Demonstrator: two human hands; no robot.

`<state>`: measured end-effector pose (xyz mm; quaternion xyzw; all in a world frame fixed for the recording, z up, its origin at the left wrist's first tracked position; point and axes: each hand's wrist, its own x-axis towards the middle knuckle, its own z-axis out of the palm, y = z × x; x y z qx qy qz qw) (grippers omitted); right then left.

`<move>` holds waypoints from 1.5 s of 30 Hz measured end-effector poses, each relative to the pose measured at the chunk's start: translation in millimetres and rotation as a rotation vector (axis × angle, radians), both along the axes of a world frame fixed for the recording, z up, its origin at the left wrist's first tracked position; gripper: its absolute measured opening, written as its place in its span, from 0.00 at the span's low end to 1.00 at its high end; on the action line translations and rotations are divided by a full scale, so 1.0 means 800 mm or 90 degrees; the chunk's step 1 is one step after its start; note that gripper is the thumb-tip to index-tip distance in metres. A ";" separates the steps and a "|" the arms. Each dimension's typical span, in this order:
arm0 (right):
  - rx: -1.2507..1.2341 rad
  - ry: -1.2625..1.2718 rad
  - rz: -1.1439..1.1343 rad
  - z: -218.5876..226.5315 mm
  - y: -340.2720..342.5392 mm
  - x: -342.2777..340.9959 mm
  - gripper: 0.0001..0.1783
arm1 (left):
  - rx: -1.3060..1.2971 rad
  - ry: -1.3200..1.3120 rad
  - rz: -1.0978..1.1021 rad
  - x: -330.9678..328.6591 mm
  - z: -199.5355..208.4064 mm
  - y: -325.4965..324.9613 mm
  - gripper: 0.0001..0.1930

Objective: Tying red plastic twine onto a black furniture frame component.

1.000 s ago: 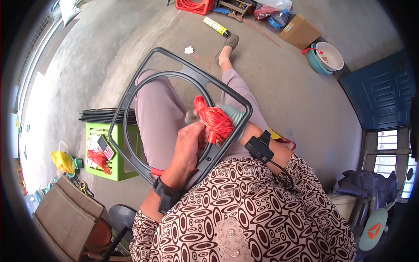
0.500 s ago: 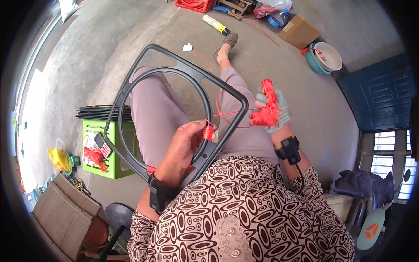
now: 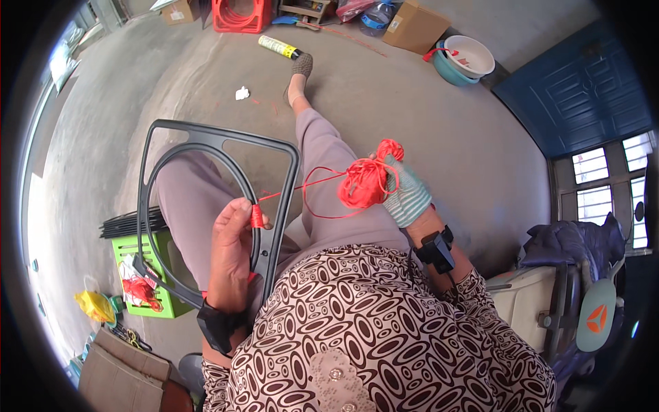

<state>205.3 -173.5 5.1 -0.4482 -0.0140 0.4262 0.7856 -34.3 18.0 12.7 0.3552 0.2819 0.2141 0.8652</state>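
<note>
Slanting up rightward, red cord (image 3: 320,181) joins left hand (image 3: 230,237) (pinching the frame (image 3: 263,263)) and right hand (image 3: 406,193) (clutching its bundle (image 3: 364,184)).

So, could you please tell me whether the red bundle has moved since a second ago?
Yes, rightward: the red bundle, in the right hand, is now nearer the blue door.

Smooth plastic-looking frame (image 3: 266,264), glossy synthetic-looking cord bundle (image 3: 362,184), knitted cloth glove (image 3: 412,200), matt concrete floor (image 3: 199,79), cardboard box (image 3: 415,29)
</note>
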 end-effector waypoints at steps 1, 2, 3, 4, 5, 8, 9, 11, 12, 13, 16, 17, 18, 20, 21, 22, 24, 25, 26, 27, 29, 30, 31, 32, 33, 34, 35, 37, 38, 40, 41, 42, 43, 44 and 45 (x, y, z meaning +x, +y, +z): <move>0.001 -0.003 -0.006 0.000 0.000 -0.001 0.16 | 0.004 -0.005 0.005 0.000 -0.001 0.001 0.10; -0.022 -0.031 -0.012 0.002 0.001 -0.004 0.16 | 0.006 -0.006 0.002 -0.001 -0.002 0.001 0.10; -0.046 -0.058 -0.018 0.003 0.002 -0.008 0.15 | 0.010 -0.018 0.001 -0.002 -0.003 0.002 0.09; -0.046 -0.074 -0.030 0.005 0.002 -0.010 0.14 | 0.014 -0.031 0.000 -0.003 -0.004 0.003 0.09; -0.044 -0.074 -0.032 0.003 0.001 -0.011 0.14 | 0.018 -0.043 0.000 -0.003 -0.005 0.004 0.08; -0.057 -0.086 -0.019 0.001 -0.003 -0.011 0.14 | 0.001 -0.047 0.002 -0.004 -0.002 0.005 0.08; -0.049 -0.104 -0.004 0.007 -0.004 -0.013 0.15 | 0.001 -0.046 0.002 -0.003 0.000 0.005 0.08; -0.040 -0.122 0.011 0.019 -0.004 -0.016 0.16 | 0.007 -0.016 -0.012 0.000 0.001 0.009 0.08; -0.028 -0.088 0.007 0.028 -0.004 -0.019 0.17 | 0.009 -0.015 -0.012 0.000 0.000 0.009 0.08; -0.016 -0.053 0.004 0.036 -0.002 -0.023 0.17 | 0.036 0.010 -0.005 0.000 0.000 0.008 0.08; -0.015 -0.102 0.028 0.053 0.001 -0.029 0.20 | 0.120 0.055 0.048 0.003 -0.001 0.006 0.07; -0.019 -0.142 0.055 0.056 0.001 -0.030 0.21 | 0.175 0.078 0.094 0.005 -0.006 0.005 0.06; -0.018 -0.142 0.053 0.060 0.003 -0.032 0.21 | 0.301 0.101 0.166 0.012 -0.010 -0.001 0.07; -0.042 -0.134 0.096 0.068 0.008 -0.037 0.24 | 0.479 0.151 0.206 0.019 0.020 -0.017 0.07; -0.042 -0.131 0.097 0.071 0.011 -0.039 0.24 | 0.658 0.199 0.247 0.022 0.031 -0.023 0.08; -0.044 -0.142 0.122 0.077 0.014 -0.042 0.25 | 0.726 0.152 0.257 0.025 0.028 -0.024 0.10; -0.046 -0.150 0.156 0.086 0.020 -0.050 0.25 | 0.757 0.101 0.136 0.022 0.029 -0.027 0.10; -0.052 -0.157 0.182 0.090 0.022 -0.054 0.25 | 0.751 0.085 0.082 0.024 0.034 -0.030 0.10; -0.057 -0.163 0.211 0.092 0.026 -0.058 0.25 | 0.774 0.062 0.045 0.027 0.041 -0.032 0.10; -0.056 -0.160 0.221 0.094 0.030 -0.063 0.25 | 0.796 0.038 0.006 0.030 0.046 -0.033 0.11; -0.005 -0.180 0.229 0.097 0.037 -0.070 0.23 | 0.780 0.021 -0.050 0.032 0.042 -0.031 0.09; -0.006 -0.180 0.232 0.097 0.036 -0.071 0.23 | 0.774 0.007 -0.104 0.032 0.039 -0.029 0.07; -0.014 -0.180 0.240 0.096 0.035 -0.071 0.22 | 0.767 -0.007 -0.158 0.031 0.036 -0.028 0.06; -0.021 -0.180 0.250 0.095 0.035 -0.071 0.21 | 0.722 -0.003 -0.158 0.031 0.035 -0.031 0.03; -0.021 -0.181 0.252 0.093 0.034 -0.071 0.21 | 0.722 -0.002 -0.156 0.029 0.034 -0.032 0.03; -0.045 -0.234 0.217 0.090 0.033 -0.072 0.20 | 0.649 0.003 -0.194 0.026 0.034 -0.032 0.04; -0.067 -0.289 0.178 0.087 0.032 -0.071 0.18 | 0.579 0.005 -0.232 0.025 0.033 -0.030 0.05; -0.117 -0.355 0.173 0.072 0.031 -0.059 0.17 | 0.536 -0.010 -0.215 0.026 0.032 -0.026 0.05; -0.171 -0.418 0.167 0.062 0.028 -0.054 0.16 | 0.491 -0.024 -0.200 0.027 0.029 -0.025 0.06; -0.185 -0.435 0.153 0.040 0.023 -0.052 0.15 | 0.477 -0.024 -0.199 0.027 0.018 -0.023 0.06; -0.201 -0.453 0.141 0.034 0.021 -0.052 0.14 | 0.462 -0.024 -0.195 0.029 0.015 -0.023 0.06; -0.202 -0.452 0.138 0.031 0.021 -0.054 0.14 | 0.461 -0.025 -0.199 0.030 0.016 -0.023 0.06; -0.185 -0.411 0.108 0.028 0.022 -0.056 0.14 | 0.417 -0.032 -0.215 0.031 0.020 -0.024 0.06; -0.166 -0.368 0.082 0.026 0.022 -0.059 0.14 | 0.373 -0.035 -0.229 0.030 0.024 -0.025 0.07; -0.166 -0.365 0.081 0.022 0.021 -0.058 0.14 | 0.373 -0.033 -0.231 0.029 0.026 -0.025 0.07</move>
